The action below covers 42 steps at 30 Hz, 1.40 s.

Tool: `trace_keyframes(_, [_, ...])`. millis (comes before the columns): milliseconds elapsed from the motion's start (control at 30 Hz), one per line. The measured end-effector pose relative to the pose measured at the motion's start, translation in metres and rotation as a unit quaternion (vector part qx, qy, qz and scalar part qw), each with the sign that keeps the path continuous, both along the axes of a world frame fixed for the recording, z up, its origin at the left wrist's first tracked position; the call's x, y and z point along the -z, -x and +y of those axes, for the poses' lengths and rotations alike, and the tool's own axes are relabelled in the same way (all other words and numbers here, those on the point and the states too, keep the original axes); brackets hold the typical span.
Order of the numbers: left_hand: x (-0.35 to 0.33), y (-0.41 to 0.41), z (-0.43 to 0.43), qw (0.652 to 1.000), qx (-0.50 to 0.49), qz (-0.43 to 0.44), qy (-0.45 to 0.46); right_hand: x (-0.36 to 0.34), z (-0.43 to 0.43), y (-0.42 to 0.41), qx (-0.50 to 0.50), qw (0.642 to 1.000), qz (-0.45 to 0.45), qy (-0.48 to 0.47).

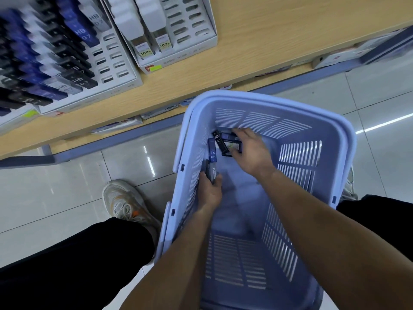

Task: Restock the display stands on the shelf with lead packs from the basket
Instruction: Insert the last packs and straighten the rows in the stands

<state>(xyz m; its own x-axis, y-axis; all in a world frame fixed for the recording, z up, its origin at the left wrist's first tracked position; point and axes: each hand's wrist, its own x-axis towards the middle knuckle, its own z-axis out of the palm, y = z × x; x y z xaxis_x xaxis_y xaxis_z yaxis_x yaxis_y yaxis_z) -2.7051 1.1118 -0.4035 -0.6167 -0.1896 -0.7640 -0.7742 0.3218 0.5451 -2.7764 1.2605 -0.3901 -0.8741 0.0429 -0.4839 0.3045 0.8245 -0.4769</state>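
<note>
A light blue plastic basket stands on the floor between my feet. Both my hands are inside it. My left hand grips a dark lead pack against the basket's left wall. My right hand reaches over a small pile of packs at the far end, its fingers curled on a black HB 0.7 pack. A blue HB pack lies beside it. On the wooden shelf stand two white display stands: a left stand full of blue, black and grey packs, and a right stand with white packs.
The shelf edge carries price-label strips. My left shoe and black trouser legs flank the basket on a glossy tiled floor. Both stands have vacant slots on their right sides.
</note>
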Motion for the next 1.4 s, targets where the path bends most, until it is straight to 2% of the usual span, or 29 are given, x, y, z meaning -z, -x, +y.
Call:
trace_keyframes(100, [0.001,0.004,-0.003,1.000,-0.001,0.008,0.008,0.003,-0.011,0.002,-0.045,0.997,-0.008,-0.055])
trace_keyframes(200, [0.001,0.004,-0.005,1.000,0.007,0.012,0.006,0.008,-0.014,-0.001,-0.053,0.994,0.020,-0.096])
trace_keyframes(567, [0.009,0.000,-0.008,1.000,0.002,0.022,0.007,0.009,-0.013,-0.007,-0.085,0.983,0.036,-0.159])
trace_keyframes(733, [-0.003,0.008,-0.005,1.000,-0.006,0.001,-0.012,0.008,-0.011,-0.007,-0.098,0.985,-0.003,-0.140])
trace_keyframes(1000, [0.002,0.007,-0.006,1.000,0.007,0.006,-0.001,0.010,-0.014,-0.011,-0.031,0.993,-0.099,-0.054])
trace_keyframes(1167, [0.007,0.009,-0.003,0.999,0.029,0.001,0.023,0.010,-0.017,-0.017,-0.003,0.994,-0.110,-0.029])
trace_keyframes(1333, [0.005,0.002,0.010,0.997,-0.010,0.029,0.075,0.007,-0.020,-0.022,0.002,0.993,-0.119,-0.008])
trace_keyframes(1400, [0.004,0.005,0.013,0.997,-0.050,0.026,0.060,0.005,-0.020,-0.025,0.026,0.993,-0.119,0.010])
